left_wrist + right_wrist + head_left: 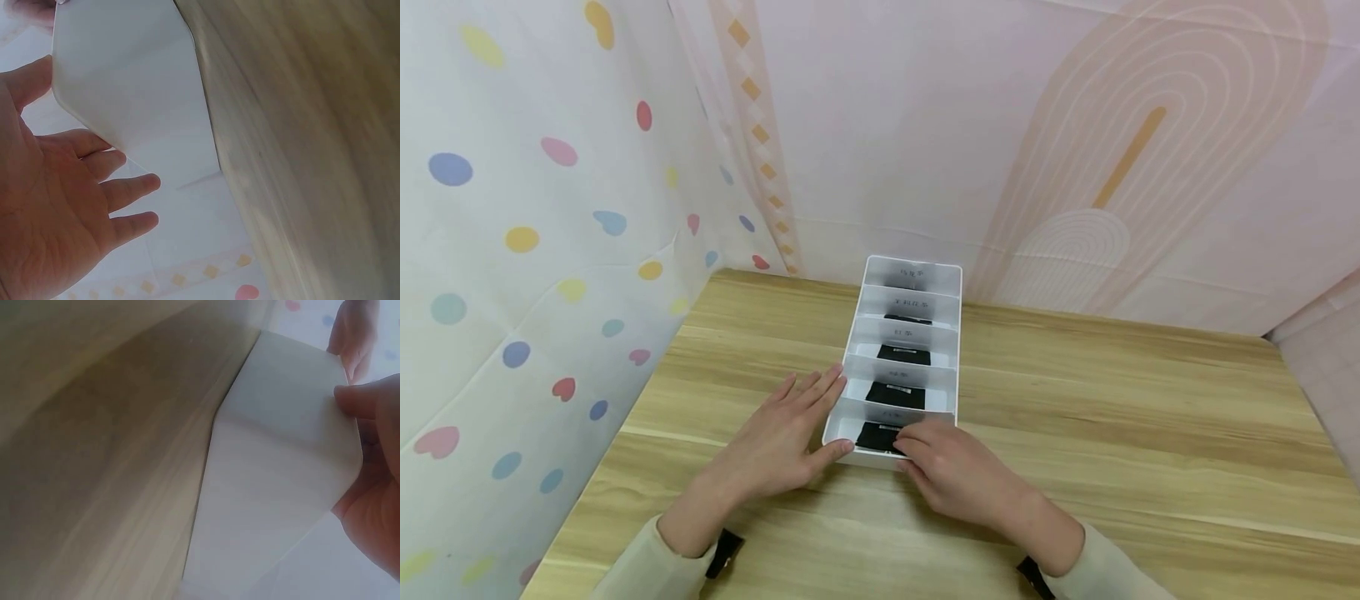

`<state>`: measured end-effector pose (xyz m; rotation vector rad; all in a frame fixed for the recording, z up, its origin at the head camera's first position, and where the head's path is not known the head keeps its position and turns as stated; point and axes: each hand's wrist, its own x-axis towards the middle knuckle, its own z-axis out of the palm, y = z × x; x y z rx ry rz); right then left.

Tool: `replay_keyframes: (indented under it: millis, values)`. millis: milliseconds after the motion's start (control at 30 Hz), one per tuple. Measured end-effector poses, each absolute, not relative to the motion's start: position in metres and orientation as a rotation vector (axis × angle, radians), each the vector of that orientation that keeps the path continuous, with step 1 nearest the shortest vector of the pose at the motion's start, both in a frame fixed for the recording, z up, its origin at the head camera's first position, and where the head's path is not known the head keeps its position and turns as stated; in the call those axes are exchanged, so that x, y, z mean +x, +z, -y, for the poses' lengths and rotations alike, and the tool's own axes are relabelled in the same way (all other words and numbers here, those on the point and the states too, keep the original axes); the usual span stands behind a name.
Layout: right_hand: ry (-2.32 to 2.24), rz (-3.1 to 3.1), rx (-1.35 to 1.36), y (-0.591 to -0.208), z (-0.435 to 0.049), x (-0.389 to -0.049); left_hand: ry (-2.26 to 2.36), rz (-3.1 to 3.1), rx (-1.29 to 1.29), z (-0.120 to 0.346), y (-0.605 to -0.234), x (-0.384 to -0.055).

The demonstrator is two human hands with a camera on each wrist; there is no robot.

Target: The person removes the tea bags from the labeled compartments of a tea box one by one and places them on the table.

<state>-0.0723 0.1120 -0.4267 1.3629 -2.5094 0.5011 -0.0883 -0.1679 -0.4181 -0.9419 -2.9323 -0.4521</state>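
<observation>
A long white box point(957, 383) with several compartments stands on the wooden table. Four-sided black packets lie inside, one black packet point(876, 435) in the front compartment. My left hand point(782, 437) rests at the box's front left corner, fingers spread and fairly straight, thumb at the rim. My right hand point(951, 467) is at the front wall, its curled fingers reaching over the rim to the packet's right end. In the right wrist view its thumb point(356, 401) lies against the outside of that wall. I cannot tell whether the fingers pinch the packet.
Each divider bears a label in dark characters. More black packets point(896, 394) lie in the compartments behind. The wooden table point(1112, 417) reaches back to a patterned curtain point(910, 125), with a dotted curtain point(550, 250) along the left side.
</observation>
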Motion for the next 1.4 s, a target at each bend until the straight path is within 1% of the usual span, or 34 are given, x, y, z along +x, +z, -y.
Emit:
replay_keyframes:
  millis: [467,900,1400]
  values:
    - [0.546,2.451,1.417,-0.4313,-0.1122,-0.0754,-0.462,2.939,-0.939,0.1688,-0.4177,-0.0859]
    - [0.715,2.525,1.362,-0.4243,-0.1148,-0.0766,-0.457,2.944,-0.936,0.1692,-0.4169,-0.0853]
    - [0.751,2.454,1.353,-0.4238,-0.1159,-0.0775,-0.451,2.937,-0.937,0.1688,-0.4179,-0.0857]
